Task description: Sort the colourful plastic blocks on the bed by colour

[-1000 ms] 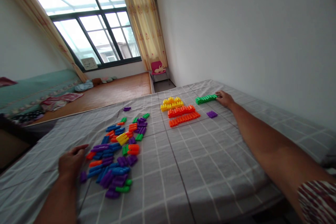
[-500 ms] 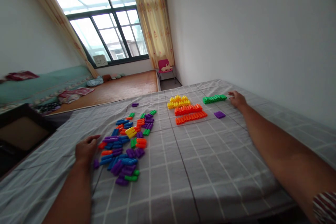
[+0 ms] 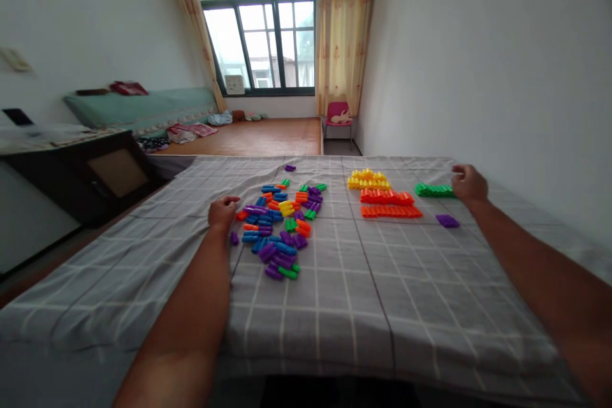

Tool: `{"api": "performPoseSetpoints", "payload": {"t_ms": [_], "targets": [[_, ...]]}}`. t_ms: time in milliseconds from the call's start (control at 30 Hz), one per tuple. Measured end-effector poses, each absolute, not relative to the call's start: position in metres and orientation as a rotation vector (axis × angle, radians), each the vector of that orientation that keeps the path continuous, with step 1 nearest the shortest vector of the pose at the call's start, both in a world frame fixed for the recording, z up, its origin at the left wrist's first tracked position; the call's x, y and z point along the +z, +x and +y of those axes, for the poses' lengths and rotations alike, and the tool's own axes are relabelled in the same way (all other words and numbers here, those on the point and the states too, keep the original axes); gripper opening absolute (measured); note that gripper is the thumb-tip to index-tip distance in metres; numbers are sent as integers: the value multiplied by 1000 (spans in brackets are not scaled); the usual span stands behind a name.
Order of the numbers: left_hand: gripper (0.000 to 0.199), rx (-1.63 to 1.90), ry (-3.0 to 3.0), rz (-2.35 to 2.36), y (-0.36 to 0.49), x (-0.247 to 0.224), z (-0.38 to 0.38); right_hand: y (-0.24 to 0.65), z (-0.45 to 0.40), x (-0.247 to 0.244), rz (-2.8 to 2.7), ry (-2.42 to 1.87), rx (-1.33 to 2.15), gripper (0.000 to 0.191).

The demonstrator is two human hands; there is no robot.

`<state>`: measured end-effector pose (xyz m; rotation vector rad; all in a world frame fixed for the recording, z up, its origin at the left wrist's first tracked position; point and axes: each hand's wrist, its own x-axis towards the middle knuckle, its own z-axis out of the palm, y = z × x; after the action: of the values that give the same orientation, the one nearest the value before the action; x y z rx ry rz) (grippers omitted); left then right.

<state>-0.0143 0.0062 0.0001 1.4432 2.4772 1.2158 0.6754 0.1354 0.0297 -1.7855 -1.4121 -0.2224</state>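
Note:
Beside the left edge of a mixed pile of small plastic tube-shaped pieces [image 3: 268, 210] is my left hand [image 3: 223, 211], its fingers loosely bent and nothing visible in them. The pile holds blue, purple, orange, green and yellow pieces. My right hand [image 3: 471, 185] is at the right end of a green row of pieces [image 3: 433, 190], fingers loosely bent and a little apart; whether it touches the row is unclear. A purple group [image 3: 447, 221] lies just nearer. Left of these are two orange rows [image 3: 389, 211] and stacked yellow rows [image 3: 367, 180].
Everything lies on a grey checked cloth [image 3: 335, 293]. One purple piece [image 3: 290, 167] sits apart behind the pile. A dark cabinet [image 3: 95, 172] stands at left and a white wall [image 3: 478, 64] at right. Farther back are a low brown platform [image 3: 268, 134] and a pink chair [image 3: 338, 111].
The camera view has levelled and swung left, so everything appears farther right. My right hand has come closer to the green row's end. My left hand stays beside the pile.

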Motion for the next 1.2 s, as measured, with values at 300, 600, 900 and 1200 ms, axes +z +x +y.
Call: {"api": "performPoseSetpoints", "payload": {"t_ms": [300, 600, 900, 1200], "targets": [[38, 1241, 1411, 2414, -4, -3, 9, 393, 100, 46, -2375, -1021, 131, 27], [35, 1264, 1358, 2370, 3, 2, 6, 285, 143, 25, -2521, -1406, 106, 35], [33, 1255, 1355, 2353, 5, 4, 7, 281, 159, 32, -2700, -1282, 414, 40], [33, 1243, 1360, 2366, 5, 4, 7, 296, 153, 42, -2556, -1342, 135, 37]]}}
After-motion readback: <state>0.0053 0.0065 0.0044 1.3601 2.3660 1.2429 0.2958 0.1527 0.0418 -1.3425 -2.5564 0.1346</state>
